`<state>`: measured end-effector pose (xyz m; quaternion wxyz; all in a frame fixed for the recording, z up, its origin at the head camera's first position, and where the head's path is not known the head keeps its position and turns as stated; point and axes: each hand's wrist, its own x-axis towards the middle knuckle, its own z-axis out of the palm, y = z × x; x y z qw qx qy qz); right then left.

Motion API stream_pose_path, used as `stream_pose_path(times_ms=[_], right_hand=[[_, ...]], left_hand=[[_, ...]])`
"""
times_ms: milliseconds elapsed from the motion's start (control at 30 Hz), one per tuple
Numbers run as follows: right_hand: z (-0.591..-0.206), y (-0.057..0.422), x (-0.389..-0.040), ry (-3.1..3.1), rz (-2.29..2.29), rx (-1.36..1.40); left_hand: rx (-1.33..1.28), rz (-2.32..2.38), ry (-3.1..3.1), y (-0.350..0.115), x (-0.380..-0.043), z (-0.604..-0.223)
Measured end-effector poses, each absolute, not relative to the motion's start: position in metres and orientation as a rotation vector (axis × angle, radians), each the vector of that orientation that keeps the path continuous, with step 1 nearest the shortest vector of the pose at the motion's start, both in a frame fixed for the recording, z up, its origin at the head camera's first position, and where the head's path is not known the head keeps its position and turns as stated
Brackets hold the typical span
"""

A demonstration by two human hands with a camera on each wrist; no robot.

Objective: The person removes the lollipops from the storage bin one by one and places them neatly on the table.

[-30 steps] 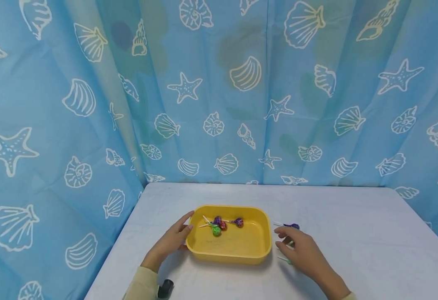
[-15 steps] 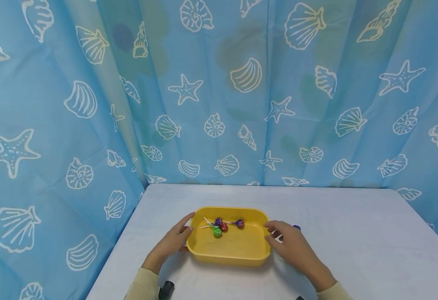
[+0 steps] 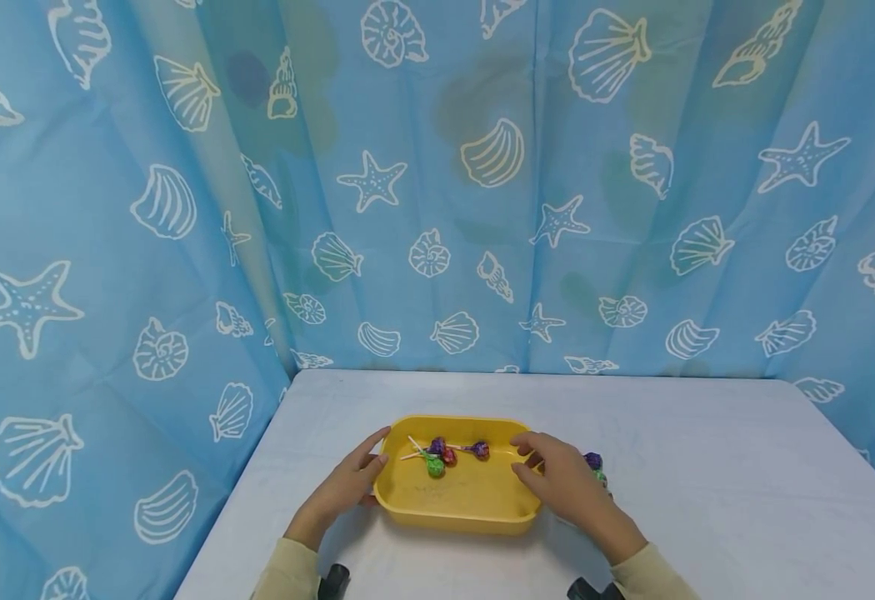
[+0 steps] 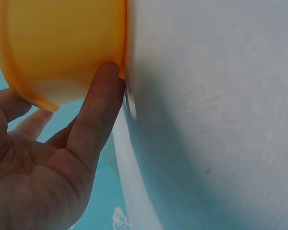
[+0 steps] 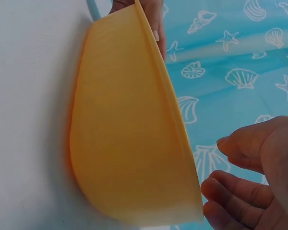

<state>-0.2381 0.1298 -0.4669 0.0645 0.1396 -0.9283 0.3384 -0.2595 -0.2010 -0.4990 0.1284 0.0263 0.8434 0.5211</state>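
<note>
A yellow tray [image 3: 467,518] stands on the white table. Inside lie several lollipops, among them a green one [image 3: 435,467], a red one [image 3: 448,457] and a purple one [image 3: 480,450]. My left hand [image 3: 338,492] holds the tray's left end, with thumb and index finger at the rim and other fingers along the outer wall. Over the right rim hovers my right hand [image 3: 567,483], its fingers loosely bent. In the right wrist view, no object shows between its thumb [image 5: 245,143] and fingers [image 5: 235,194].
More lollipops [image 3: 595,463] lie on the table right of the tray, partly hidden by the right hand. A blue curtain [image 3: 422,167] with white shells hangs behind and on the sides. Dark wrist devices [image 3: 332,581] show near both sleeves.
My right hand has moved left from beside the loose lollipops to over the tray's right rim. The left hand keeps its place, and the lollipops in the tray look unmoved.
</note>
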Motion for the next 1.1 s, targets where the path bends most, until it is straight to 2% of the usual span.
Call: stream_pose_path(times_ms=[1100], right_hand=[[-0.474, 0.091, -0.275, -2.960, 1.021, 0.417]], left_hand=[[0.093, 1.528, 2.432, -0.203, -0.261, -0.502]])
